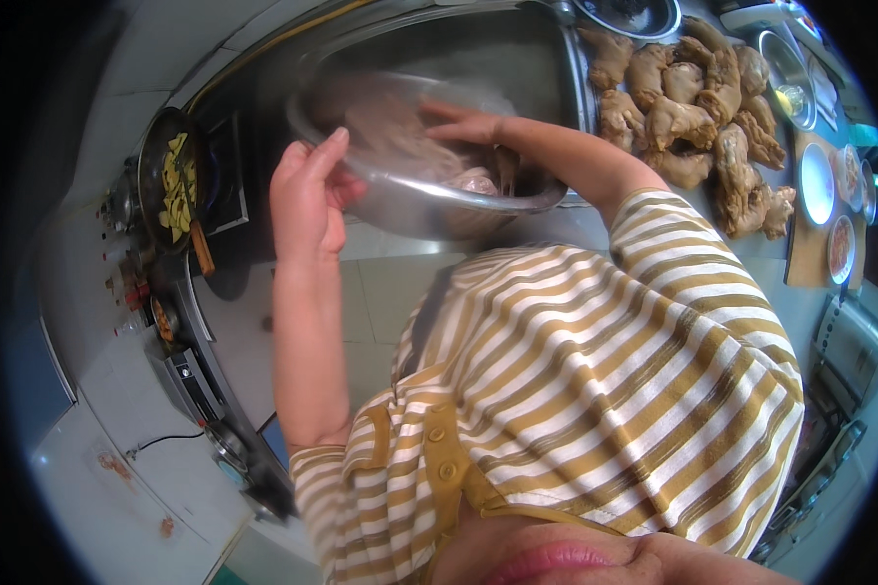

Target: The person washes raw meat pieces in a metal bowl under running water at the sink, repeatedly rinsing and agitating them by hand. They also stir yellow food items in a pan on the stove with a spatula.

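A stainless steel basin [410, 208] is tilted in front of my body, at the near edge of a metal sink [582, 80]. My left hand [311, 194] grips its left rim, thumb up over the edge and fingers on the outside. My right hand [468, 124] reaches into the basin from the right, palm down with its fingers stretched leftward. Beneath it lie pale, wet meat pieces [402, 139], blurred by motion. Whether the right fingers hold any of them is hidden. A lighter piece sits near the basin's front wall.
Several browned pig's trotters [677, 121] are heaped on the counter to the right. Beyond them are a metal bowl [768, 55], a wooden board [805, 245] and white bowls [817, 183]. A wok [150, 175] of sliced vegetables [178, 190] stands at left, its wooden handle [202, 248] towards me.
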`<state>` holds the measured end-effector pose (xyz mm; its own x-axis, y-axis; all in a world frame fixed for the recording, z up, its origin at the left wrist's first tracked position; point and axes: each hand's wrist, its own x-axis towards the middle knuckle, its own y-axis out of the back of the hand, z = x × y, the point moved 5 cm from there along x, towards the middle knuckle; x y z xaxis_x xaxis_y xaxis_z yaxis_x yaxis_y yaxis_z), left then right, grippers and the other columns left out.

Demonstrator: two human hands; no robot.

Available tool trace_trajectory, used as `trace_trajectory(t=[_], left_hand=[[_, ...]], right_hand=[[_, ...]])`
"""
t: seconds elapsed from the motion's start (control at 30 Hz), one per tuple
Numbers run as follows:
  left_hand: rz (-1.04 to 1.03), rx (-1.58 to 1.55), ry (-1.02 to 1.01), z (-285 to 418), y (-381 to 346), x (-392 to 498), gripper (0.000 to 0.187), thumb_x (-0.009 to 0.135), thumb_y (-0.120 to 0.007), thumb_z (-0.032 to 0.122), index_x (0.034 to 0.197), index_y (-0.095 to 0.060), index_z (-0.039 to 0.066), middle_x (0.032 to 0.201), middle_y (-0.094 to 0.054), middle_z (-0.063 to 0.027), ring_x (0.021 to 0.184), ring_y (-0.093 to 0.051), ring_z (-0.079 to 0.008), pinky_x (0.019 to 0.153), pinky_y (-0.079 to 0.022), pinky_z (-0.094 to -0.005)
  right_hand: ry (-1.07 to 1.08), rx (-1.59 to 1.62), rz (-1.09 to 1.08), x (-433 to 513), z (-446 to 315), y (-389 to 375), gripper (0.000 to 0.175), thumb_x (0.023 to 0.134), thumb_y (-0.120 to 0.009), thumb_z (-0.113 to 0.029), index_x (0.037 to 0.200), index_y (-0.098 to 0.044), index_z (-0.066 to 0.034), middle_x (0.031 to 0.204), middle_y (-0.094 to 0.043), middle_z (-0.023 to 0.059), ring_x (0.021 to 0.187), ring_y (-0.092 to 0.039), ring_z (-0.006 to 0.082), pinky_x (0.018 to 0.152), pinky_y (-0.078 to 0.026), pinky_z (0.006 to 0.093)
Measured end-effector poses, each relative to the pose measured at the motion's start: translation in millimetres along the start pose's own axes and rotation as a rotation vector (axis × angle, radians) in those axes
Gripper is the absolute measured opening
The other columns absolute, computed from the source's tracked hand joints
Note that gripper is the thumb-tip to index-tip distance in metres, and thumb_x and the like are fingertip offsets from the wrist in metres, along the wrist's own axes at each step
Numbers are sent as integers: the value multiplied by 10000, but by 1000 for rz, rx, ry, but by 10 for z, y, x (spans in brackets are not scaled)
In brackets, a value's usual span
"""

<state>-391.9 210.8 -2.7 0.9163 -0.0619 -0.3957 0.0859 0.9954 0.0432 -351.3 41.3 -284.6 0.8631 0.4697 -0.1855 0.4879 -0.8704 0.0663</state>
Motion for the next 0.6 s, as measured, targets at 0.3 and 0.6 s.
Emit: trace_trajectory(t=[0.3, 0.6], left_hand=[[-85, -16, -30, 194, -355, 121, 254, 904, -738, 153, 761, -535, 101, 699, -621, -33, 531, -610, -94, 514, -563, -210], [-94, -15, -35, 187, -400, 97, 203, 892, -737, 130, 798, -561, 96, 739, -619, -25, 575, -600, -99, 523, -547, -231]], right_hand=[[-11, 110, 74, -129, -16, 2, 886, 890, -598, -612, 1571, -297, -131, 1626, -249, 160, 1510, -210, 298, 1222, -186, 383], [-58, 145, 76, -134, 65, -26, 868, 886, -604, -612, 1566, -314, -157, 1603, -304, 163, 1478, -291, 306, 1206, -232, 396]])
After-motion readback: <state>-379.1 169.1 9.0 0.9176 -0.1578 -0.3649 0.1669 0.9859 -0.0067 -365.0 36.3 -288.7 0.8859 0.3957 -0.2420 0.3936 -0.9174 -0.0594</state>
